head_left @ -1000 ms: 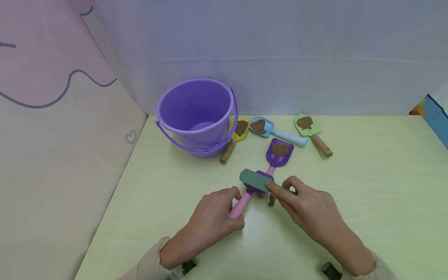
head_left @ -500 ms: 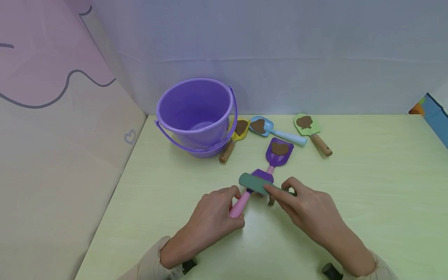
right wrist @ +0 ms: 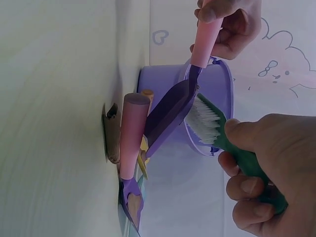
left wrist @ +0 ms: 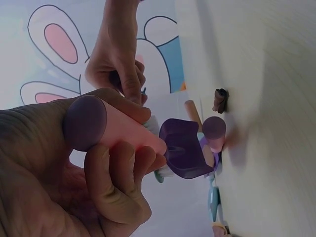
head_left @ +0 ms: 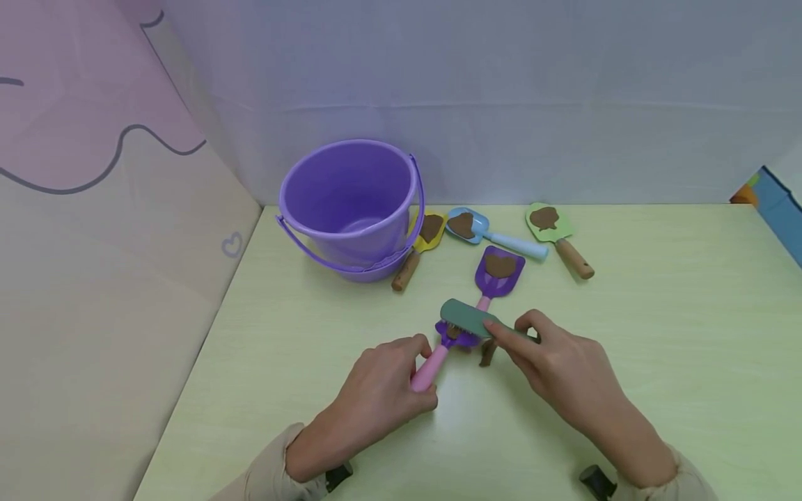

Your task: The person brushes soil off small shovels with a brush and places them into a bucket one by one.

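My left hand point(head_left: 388, 379) grips the pink handle of a small purple toy shovel point(head_left: 429, 369), held above the table. In my right hand point(head_left: 564, 365) is a green brush point(head_left: 466, 318), its forefinger laid along the back. The brush's white bristles point(right wrist: 203, 121) meet or nearly meet the shovel's scoop, seen edge-on in the right wrist view. A bit of brown shows on the scoop near the handle. Below, a rolled brown piece point(head_left: 487, 353) lies on the table. Just behind is a second purple shovel point(head_left: 500, 275) with a pink handle and a brown patch.
A purple bucket point(head_left: 351, 243) stands at the back left, its handle hanging forward. Beside it lie a yellow shovel point(head_left: 432, 240), a light blue shovel point(head_left: 515, 245) and a green shovel point(head_left: 573, 259), each bearing a brown patch. Fabric walls border the table's back and left.
The brush first slid slightly toward me over the scoop, then moved away and right, uncovering the scoop's near part. The right hand shifted with it; the left hand stayed put.
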`<state>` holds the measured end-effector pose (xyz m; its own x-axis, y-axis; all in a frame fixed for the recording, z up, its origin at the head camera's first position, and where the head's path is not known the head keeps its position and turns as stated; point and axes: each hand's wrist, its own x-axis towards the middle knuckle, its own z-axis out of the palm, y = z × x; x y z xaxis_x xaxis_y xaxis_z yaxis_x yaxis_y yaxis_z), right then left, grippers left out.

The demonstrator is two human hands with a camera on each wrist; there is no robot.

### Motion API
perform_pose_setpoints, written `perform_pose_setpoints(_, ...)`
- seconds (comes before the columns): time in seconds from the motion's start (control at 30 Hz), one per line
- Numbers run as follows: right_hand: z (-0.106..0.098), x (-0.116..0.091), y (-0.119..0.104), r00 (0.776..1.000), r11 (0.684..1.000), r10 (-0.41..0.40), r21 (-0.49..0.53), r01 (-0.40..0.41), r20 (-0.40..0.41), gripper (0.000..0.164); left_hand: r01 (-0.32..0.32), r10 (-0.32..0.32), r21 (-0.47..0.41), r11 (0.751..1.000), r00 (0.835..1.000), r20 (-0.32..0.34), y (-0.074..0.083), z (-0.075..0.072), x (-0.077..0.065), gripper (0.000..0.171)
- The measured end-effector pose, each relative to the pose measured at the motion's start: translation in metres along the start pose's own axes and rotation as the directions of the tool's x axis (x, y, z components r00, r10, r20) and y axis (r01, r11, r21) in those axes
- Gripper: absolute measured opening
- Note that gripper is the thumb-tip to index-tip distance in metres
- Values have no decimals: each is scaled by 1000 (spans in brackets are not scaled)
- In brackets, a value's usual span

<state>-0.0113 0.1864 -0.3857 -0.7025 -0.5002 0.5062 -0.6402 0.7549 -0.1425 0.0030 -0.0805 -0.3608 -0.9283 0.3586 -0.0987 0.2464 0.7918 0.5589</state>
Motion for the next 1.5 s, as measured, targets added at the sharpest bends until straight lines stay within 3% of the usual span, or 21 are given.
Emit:
perform_pose_setpoints(0.3, -4, 1, -2, 999, 1000, 15, 11, -14, -37, 54, -1, 0, 6, 1000, 1000, 9, 1, 0, 0, 33)
perform_pose_setpoints(0.67, -2, 0, -11, 997, 995, -60, 71, 63, -44, 50, -7, 7, 11, 1000, 1000, 14, 2, 0, -1, 31)
perform_pose_setpoints(1.5, 2, -5, 3, 1000, 1000, 12, 3, -12, -17, 57, -23, 23, 22, 999, 1000, 0, 2, 2, -4, 31)
